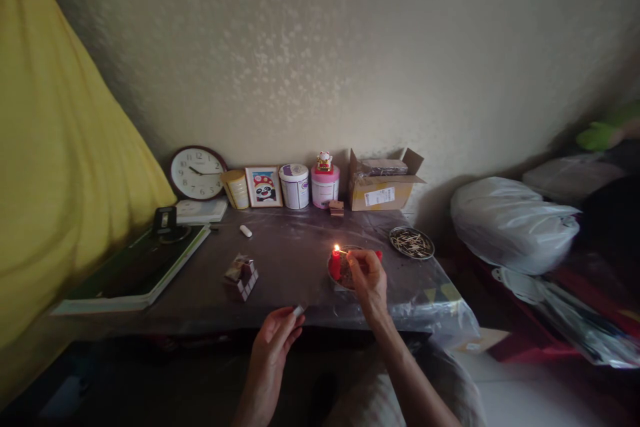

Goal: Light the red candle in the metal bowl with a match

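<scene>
My right hand (369,277) pinches a thin matchstick (343,252), whose tip meets the flame at the top of a red candle (336,265). The candle stands upright at the left side of a round dish (350,273); a second red piece (379,255) shows behind my fingers. My left hand (278,339) holds a small matchbox (299,311) at the table's front edge. To its left on the table sits an opened pack of small boxes (243,278). A round plate (411,243) full of matchsticks lies at the right.
Along the wall stand a clock (198,173), a framed panda picture (263,187), two tubs (295,187) and an open cardboard box (383,187). A large green book (135,267) lies at the left. White plastic bags (515,223) are at the right, beyond the table.
</scene>
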Demonstrator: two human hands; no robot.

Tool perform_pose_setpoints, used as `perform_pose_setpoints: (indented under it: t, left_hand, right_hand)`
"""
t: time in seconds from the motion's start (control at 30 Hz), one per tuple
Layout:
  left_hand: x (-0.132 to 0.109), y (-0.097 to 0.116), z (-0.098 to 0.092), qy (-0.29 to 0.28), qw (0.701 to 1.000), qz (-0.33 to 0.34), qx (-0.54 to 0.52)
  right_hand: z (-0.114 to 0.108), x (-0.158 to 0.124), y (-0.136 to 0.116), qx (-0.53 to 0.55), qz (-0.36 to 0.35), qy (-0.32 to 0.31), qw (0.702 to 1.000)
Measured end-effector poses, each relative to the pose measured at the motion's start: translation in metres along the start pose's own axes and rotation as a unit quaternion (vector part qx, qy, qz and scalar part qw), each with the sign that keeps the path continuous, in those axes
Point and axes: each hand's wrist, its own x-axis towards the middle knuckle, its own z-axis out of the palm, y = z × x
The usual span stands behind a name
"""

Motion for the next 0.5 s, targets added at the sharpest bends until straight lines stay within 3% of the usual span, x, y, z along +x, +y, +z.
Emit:
perform_pose_setpoints:
  t: [0.5]
  left_hand:
    - [-0.0029, 0.0031, 0.0026, 0.003, 1.000, 0.002, 0.002]
  right_hand:
    - [0.0004, -0.0007, -0.0028, 0.040, 0.024, 0.001, 0.999]
